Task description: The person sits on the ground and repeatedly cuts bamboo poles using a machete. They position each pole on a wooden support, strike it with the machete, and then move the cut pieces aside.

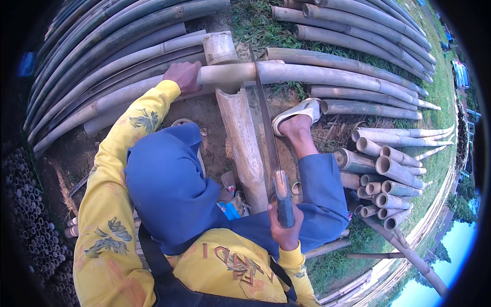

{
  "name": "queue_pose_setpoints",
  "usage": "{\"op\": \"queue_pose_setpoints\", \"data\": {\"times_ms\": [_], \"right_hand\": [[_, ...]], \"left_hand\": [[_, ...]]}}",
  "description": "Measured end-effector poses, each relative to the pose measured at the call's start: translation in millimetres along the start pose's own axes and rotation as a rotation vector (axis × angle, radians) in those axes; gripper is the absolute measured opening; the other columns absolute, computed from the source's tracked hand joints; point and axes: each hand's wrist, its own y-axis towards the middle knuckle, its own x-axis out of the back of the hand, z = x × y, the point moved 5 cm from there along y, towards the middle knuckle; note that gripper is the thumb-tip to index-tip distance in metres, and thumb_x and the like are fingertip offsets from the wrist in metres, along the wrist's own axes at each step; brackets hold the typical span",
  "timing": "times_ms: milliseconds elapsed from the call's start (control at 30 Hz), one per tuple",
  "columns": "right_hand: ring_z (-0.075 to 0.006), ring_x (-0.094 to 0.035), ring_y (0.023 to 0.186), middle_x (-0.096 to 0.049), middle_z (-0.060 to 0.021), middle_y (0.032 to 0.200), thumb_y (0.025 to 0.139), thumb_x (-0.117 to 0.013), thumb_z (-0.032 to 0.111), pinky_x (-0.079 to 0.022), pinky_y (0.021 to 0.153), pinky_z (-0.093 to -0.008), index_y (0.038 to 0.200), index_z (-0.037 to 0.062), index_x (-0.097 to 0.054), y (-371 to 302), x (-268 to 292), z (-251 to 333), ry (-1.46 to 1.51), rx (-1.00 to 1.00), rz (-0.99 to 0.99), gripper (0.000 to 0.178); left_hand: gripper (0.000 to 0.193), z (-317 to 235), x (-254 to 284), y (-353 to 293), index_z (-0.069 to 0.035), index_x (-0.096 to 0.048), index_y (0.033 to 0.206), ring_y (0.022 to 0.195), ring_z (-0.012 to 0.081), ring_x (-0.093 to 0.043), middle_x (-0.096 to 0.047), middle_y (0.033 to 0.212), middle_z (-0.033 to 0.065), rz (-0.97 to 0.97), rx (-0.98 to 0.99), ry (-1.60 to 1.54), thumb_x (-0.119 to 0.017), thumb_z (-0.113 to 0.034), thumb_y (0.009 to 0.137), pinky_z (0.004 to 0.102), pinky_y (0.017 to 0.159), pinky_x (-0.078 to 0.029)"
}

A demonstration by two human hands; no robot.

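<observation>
A long bamboo pole (307,73) lies crosswise over a thick bamboo post (239,128), resting in the notch near the post's far end. My left hand (184,78) is closed around the pole, left of the post. In my right hand (285,225) is the handle of a hand saw (267,117), its long narrow blade pointing away from me. The blade stands across the pole just right of the post, at a pale spot on the bamboo. Whether the teeth have cut in cannot be made out.
Long bamboo poles (128,31) lie side by side at the far left, more poles (353,37) at the far right. Short cut tubes (396,171) are piled at right; many tube ends (33,204) fill the left edge. My sandalled foot (297,116) is beside the saw.
</observation>
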Motion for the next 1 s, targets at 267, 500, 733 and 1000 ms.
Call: {"op": "queue_pose_setpoints", "data": {"times_ms": [267,500,733,1000], "right_hand": [[-0.0112,-0.050,0.063,-0.057,-0.0061,0.066,0.092,-0.073,0.010,-0.046,0.062,-0.0324,0.090,-0.0007,-0.064,155.1,-52.2,-31.6,0.104,0.115,-0.095,0.015],[-0.0130,-0.070,0.078,-0.074,-0.0136,0.091,0.088,-0.073,-0.001,-0.054,0.075,-0.0296,0.121,-0.0043,-0.070,-10.0,-10.1,-38.3,0.025,0.044,-0.048,0.033],[-0.0140,-0.057,0.061,-0.063,-0.0113,0.070,0.090,-0.074,0.007,-0.049,0.062,-0.0331,0.094,0.0000,-0.067,130.9,-53.6,-60.6,0.067,0.156,-0.116,0.010],[-0.0104,-0.065,0.075,-0.072,-0.0098,0.085,0.086,-0.072,-0.003,-0.053,0.073,-0.0279,0.121,-0.0038,-0.070,-15.9,10.6,2.0,0.011,-0.073,-0.006,0.035]], "left_hand": [[0.049,-9.9,7.4,18.2,-0.007,-0.063,0.112,0.096,0.0422,-0.072,-0.075,0.100,0.0213,-0.031,-0.052,0.009,-0.078,-0.037,0.076,0.0521,0.087,-0.057],[0.051,2.0,8.2,6.8,-0.004,-0.064,0.114,0.100,0.0422,-0.072,-0.075,0.104,0.0228,0.021,-0.019,0.021,-0.077,-0.039,0.079,0.0510,0.092,-0.056],[0.050,-16.9,16.3,14.6,-0.004,-0.065,0.112,0.099,0.0414,-0.072,-0.075,0.103,0.0232,0.000,-0.045,0.019,-0.078,-0.038,0.078,0.0505,0.090,-0.057],[0.048,-2.6,6.6,4.9,-0.004,-0.063,0.110,0.098,0.0407,-0.073,-0.075,0.103,0.0227,-0.052,-0.001,0.015,-0.079,-0.037,0.079,0.0497,0.089,-0.057]]}}
